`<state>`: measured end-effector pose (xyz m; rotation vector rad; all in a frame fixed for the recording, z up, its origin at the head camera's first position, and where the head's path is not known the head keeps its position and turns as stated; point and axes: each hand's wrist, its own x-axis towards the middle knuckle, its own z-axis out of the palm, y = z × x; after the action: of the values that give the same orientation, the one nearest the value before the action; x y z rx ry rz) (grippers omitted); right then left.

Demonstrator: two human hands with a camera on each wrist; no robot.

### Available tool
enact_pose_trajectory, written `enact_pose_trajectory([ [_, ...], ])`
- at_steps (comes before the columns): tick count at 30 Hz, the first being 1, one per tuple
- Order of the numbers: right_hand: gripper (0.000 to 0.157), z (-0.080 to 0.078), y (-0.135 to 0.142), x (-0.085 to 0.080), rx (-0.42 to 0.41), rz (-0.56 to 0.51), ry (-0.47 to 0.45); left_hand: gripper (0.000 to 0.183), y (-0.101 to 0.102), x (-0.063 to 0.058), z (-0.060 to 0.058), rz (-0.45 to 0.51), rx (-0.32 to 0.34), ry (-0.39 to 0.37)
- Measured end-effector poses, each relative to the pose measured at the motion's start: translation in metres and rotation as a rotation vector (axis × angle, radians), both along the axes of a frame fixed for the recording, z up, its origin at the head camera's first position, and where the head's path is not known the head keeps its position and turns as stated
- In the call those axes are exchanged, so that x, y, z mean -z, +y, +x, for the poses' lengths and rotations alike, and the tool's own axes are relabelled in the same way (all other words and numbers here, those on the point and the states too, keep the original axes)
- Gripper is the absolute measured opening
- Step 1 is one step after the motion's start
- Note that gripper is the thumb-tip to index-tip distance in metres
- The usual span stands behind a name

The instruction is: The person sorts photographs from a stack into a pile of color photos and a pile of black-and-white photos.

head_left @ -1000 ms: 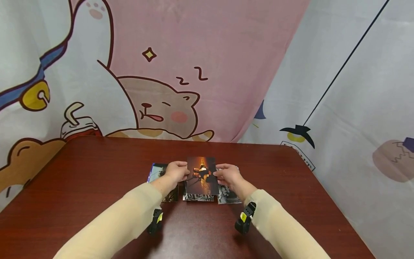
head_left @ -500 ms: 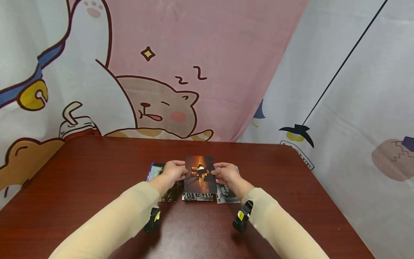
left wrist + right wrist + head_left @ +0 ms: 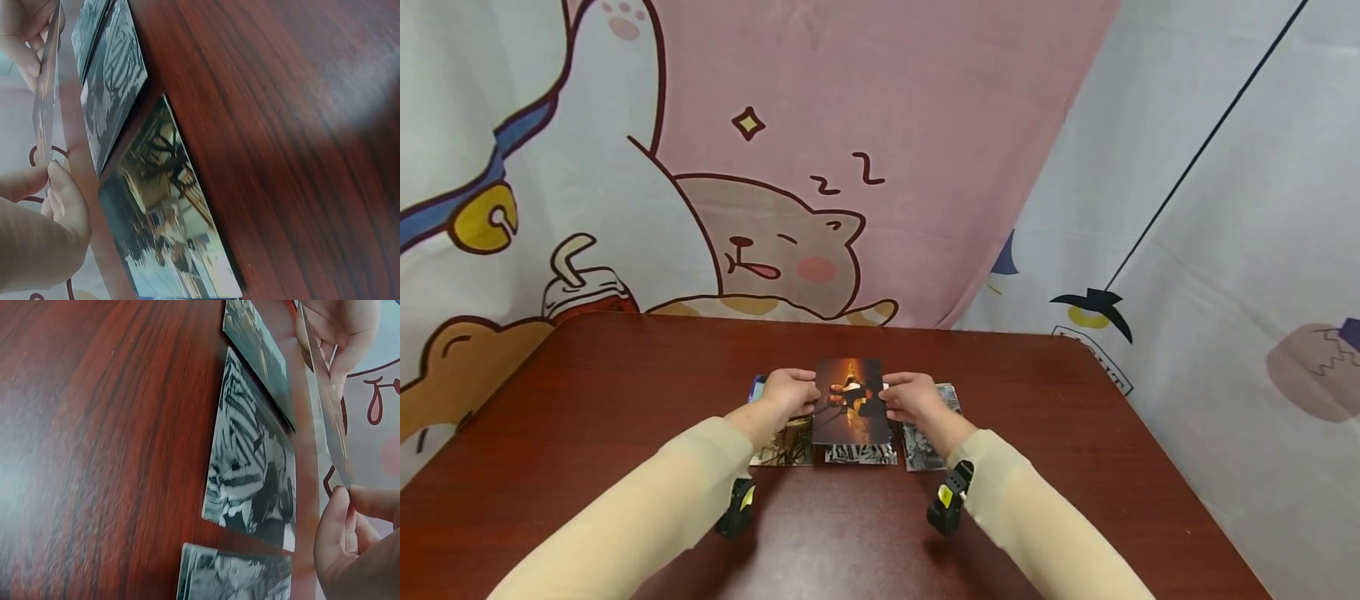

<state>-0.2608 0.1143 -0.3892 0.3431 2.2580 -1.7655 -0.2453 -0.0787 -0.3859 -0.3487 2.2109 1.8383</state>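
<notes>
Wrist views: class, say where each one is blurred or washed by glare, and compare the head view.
Left wrist view: pale glare on the table, and the held orange photo is soft, seen edge-on. Right wrist view: a glare patch at the table's left, the near striped photo blurry. Head view: evenly lit and sharp, with faint sheen on the near tabletop.

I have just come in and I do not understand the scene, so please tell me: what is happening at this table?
A person holds one photo with orange, fire-like colours above a dark red wooden table. The left hand pinches its left edge and the right hand pinches its right edge, so it is raised off the surface. Under it, three other photos lie flat in a row: a colourful one on the left, a black-and-white one in the middle, and another black-and-white one on the right.
</notes>
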Motion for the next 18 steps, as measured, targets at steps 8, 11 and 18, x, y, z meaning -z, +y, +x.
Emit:
enact_pose_trajectory([
  [8,0.035,0.000,-0.014,-0.002,0.000,-0.003,0.001,0.042,-0.014,-0.003,0.002,-0.033,0.009,-0.001],
  [11,0.035,0.001,-0.018,-0.003,-0.001,-0.008,0.007,0.042,-0.018,-0.004,0.003,-0.040,0.012,0.000],
  [18,0.034,0.003,-0.027,-0.003,-0.006,-0.021,0.029,0.041,-0.026,-0.006,0.006,-0.036,0.014,0.003],
])
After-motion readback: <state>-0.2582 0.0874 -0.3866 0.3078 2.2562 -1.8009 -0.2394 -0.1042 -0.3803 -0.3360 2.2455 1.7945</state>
